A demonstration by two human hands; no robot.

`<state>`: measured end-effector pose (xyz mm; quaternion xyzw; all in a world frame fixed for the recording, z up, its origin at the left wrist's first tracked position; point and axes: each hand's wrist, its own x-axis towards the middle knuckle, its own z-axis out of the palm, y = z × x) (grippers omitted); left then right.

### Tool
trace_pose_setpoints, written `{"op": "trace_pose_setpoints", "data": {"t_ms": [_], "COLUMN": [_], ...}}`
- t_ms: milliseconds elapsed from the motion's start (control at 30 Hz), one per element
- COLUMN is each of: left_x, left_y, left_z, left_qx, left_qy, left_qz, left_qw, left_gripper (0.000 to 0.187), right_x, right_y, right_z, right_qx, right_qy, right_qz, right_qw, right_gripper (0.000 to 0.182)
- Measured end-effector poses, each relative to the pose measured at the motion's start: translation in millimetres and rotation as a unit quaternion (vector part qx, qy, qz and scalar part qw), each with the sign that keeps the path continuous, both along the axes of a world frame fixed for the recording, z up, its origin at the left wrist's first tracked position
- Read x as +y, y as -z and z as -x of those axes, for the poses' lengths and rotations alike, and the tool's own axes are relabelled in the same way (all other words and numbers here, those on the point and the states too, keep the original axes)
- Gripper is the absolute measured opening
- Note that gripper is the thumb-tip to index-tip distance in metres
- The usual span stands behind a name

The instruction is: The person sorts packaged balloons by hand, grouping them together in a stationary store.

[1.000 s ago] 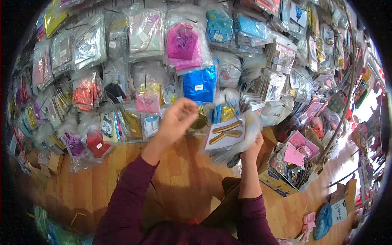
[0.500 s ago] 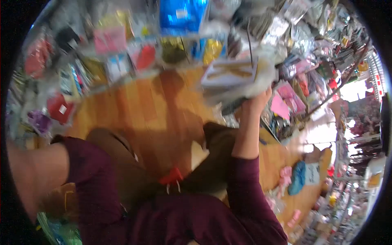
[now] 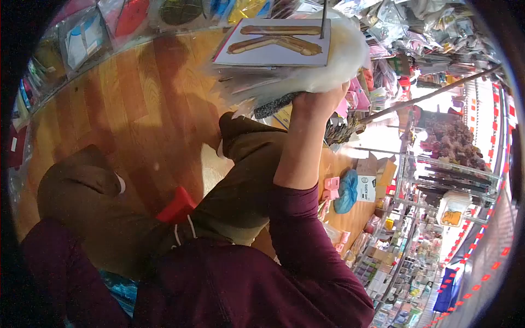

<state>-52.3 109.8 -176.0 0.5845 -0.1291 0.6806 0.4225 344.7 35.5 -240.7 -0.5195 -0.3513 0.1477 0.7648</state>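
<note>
My right hand (image 3: 322,101) grips a bundle of clear plastic packets (image 3: 306,76) from the near side; most of its fingers are hidden behind the plastic. On top of the bundle lies a white card (image 3: 273,42) with a picture of tan, stick-like pieces. A thin dark rod (image 3: 325,21) stands in front of the card's right part. Under the bundle, close to my wrist, is a dark grey fuzzy piece (image 3: 278,104). My left hand is out of view; only the left sleeve (image 3: 65,273) shows at the lower left.
Bagged goods (image 3: 85,41) line the far edge of the wooden floor (image 3: 120,104). Between my legs is a red object (image 3: 178,205). A blue bag (image 3: 346,191) and a cardboard box (image 3: 377,177) stand to the right. A long pole (image 3: 432,94) slants past packed shelves.
The view has swung to the right and the bundle appears nearer the top. My left forearm, blurred at the left before, has dropped out of sight. My right hand keeps its hold.
</note>
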Motion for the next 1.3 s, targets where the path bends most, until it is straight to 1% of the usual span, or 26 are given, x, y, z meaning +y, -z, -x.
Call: {"op": "trace_pose_setpoints", "data": {"t_ms": [67,167,233,300,333,433,500,567,600,633,700,767,833,867,933,1033,1067,1167,1200,1233,1300], "left_x": [-2.8,-8.2,-11.2,-13.3,-14.0,-14.8,-15.1,-14.9,-14.8,-14.9,-15.8,-16.9,-16.2,-16.4,-17.1,-20.2,-22.3,-25.0,-28.6,-30.2,-35.8], "left_y": [2.9,4.6,5.2,4.9,4.6,2.9,1.1,0.2,-0.3,-1.1,-1.5,-1.4,-1.0,-0.7,-0.5,-0.5,-1.3,-16.9,-28.5,-38.3,-58.5], "left_z": [2.3,6.8,9.7,12.7,13.9,17.1,19.1,19.6,20.2,20.4,22.4,22.9,19.9,17.3,11.5,-6.6,-13.0,-22.2,-22.4,-20.0,-21.7], "left_qx": [-0.012,-0.026,-0.035,-0.044,-0.049,-0.066,-0.079,-0.094,-0.1,-0.105,-0.112,-0.119,-0.133,-0.141,-0.157,-0.19,-0.198,-0.188,-0.176,-0.163,-0.144], "left_qy": [-0.004,-0.01,-0.016,-0.019,-0.02,-0.023,-0.03,-0.033,-0.033,-0.033,-0.034,-0.035,-0.033,-0.032,-0.029,-0.015,-0.009,0.019,0.03,0.039,0.05], "left_qz": [0.01,0.024,0.03,0.031,0.033,0.03,0.02,0.013,0.011,0.01,0.013,0.017,0.017,0.018,0.019,0.027,0.032,0.039,0.041,0.041,0.025], "left_qw": [1.0,0.999,0.999,0.998,0.998,0.997,0.996,0.995,0.994,0.994,0.993,0.992,0.99,0.989,0.987,0.981,0.98,0.981,0.983,0.985,0.988], "left_gripper": [0.058,0.058,0.058,0.058,0.058,0.058,0.058,0.058,0.058,0.058,0.059,0.059,0.059,0.059,0.059,0.059,0.059,0.059,0.059,0.059,0.06], "right_x": [-0.9,-3.0,-6.3,-7.4,-4.9,-5.6,-4.0,-3.3,-4.4,-4.8,-6.8,-7.6,-7.9,-8.8,-10.7,-2.0,0.0,1.8,1.8,-1.3,-1.2], "right_y": [1.7,-2.5,-2.1,-3.1,2.6,-0.1,2.9,-0.1,-0.2,-0.5,1.0,-0.7,3.7,6.6,10.7,-0.3,-3.2,-4.9,-7.2,-6.1,-6.6], "right_z": [0.6,6.9,5.9,6.8,1.6,3.6,0.7,-1.3,6.2,6.9,6.5,9.3,2.6,-3.3,-14.1,12.7,13.3,17.2,18.9,19.5,18.2], "right_qx": [0.03,0.055,0.054,0.006,-0.043,-0.008,-0.004,-0.014,-0.079,-0.077,0.027,0.029,-0.123,-0.124,0.05,0.06,-0.001,0.032,0.018,0.037,0.064], "right_qy": [0.021,0.032,0.019,0.006,0.048,0.016,0.022,-0.01,0.074,0.073,0.064,0.048,0.074,0.075,0.025,0.041,0.029,0.024,0.041,0.049,0.027], "right_qz": [-0.012,-0.019,-0.015,0.014,0.022,0.008,-0.006,-0.008,0.063,0.059,0.035,0.032,0.081,0.078,0.006,-0.011,-0.013,-0.024,0.002,-0.003,-0.005], "right_qw": [0.999,0.998,0.998,1.0,0.998,1.0,1.0,1.0,0.992,0.993,0.997,0.998,0.986,0.986,0.998,0.997,0.999,0.999,0.999,0.998,0.998], "right_gripper": [0.034,0.038,0.039,0.041,0.04,0.038,0.035,0.036,0.03,0.03,0.031,0.03,0.029,0.029,0.035,0.032,0.03,0.027,0.024,0.024,0.02]}}
